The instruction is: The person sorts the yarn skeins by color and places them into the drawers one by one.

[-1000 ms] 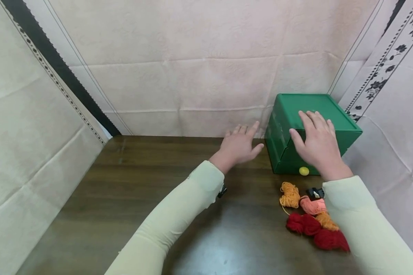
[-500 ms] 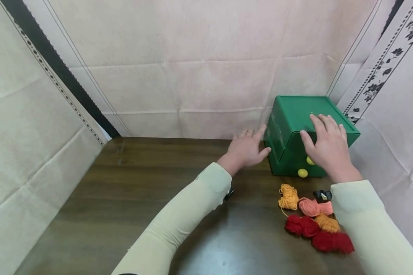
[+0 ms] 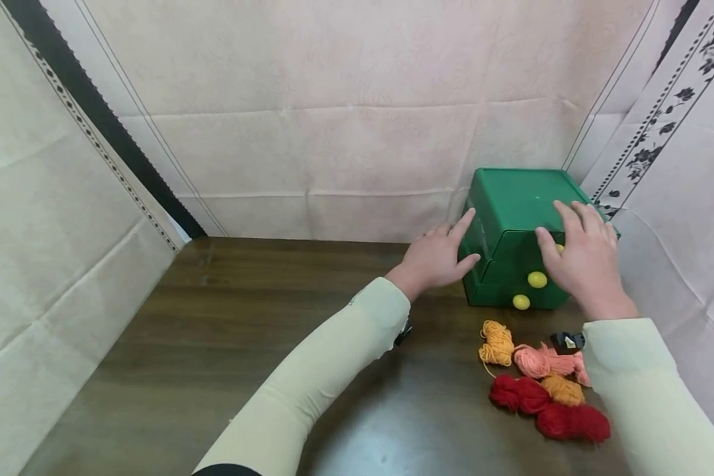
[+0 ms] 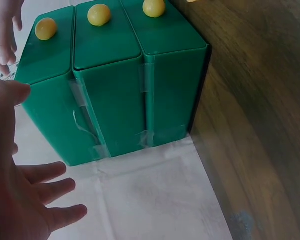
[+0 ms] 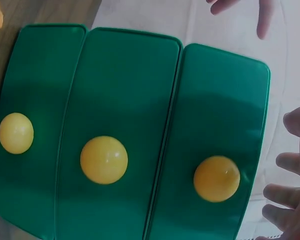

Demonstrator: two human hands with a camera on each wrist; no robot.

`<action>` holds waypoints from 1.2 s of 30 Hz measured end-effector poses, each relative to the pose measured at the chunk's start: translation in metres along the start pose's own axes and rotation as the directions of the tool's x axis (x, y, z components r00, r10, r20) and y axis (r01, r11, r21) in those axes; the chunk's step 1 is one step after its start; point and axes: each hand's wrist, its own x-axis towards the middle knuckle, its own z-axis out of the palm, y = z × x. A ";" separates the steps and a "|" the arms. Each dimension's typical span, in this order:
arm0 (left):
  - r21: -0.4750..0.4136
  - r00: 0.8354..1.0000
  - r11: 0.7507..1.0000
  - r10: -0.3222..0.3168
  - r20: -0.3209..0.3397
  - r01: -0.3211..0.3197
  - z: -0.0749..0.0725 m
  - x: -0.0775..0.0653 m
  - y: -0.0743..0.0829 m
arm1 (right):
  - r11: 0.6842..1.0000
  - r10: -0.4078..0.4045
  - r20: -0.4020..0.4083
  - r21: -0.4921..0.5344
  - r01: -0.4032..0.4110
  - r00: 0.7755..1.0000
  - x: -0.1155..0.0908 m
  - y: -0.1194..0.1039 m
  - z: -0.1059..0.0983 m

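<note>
A green three-drawer box (image 3: 523,195) with round yellow knobs stands at the back right of the table, its drawers closed. My left hand (image 3: 434,259) is spread at its left side, index finger and thumb overlapping that side in the head view. Over the front right of the box, my right hand (image 3: 588,261) has its fingers extended and partly hides the top knob (image 3: 560,248). Nothing is in either hand. In the right wrist view all three drawer fronts show, with the middle knob (image 5: 104,160) free of any fingers. Clear tape (image 4: 147,77) runs along the box's side.
In front of the box lie several yarn skeins: a yellow-orange one (image 3: 496,344), a pink one (image 3: 547,361), an orange one (image 3: 563,390) and two red ones (image 3: 573,422). Pale cloth (image 3: 333,132) walls in the brown wooden table (image 3: 244,330) at the back and sides.
Both hands have shifted right, the left one reaching the box's side. The right hand's shift uncovers the middle knob and part of the top one.
</note>
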 end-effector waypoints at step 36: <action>-0.060 0.999 0.998 0.026 0.046 -0.024 -0.002 0.026 0.035 | 0.940 0.277 -0.019 0.211 -0.267 0.961 -0.008 0.053 -0.005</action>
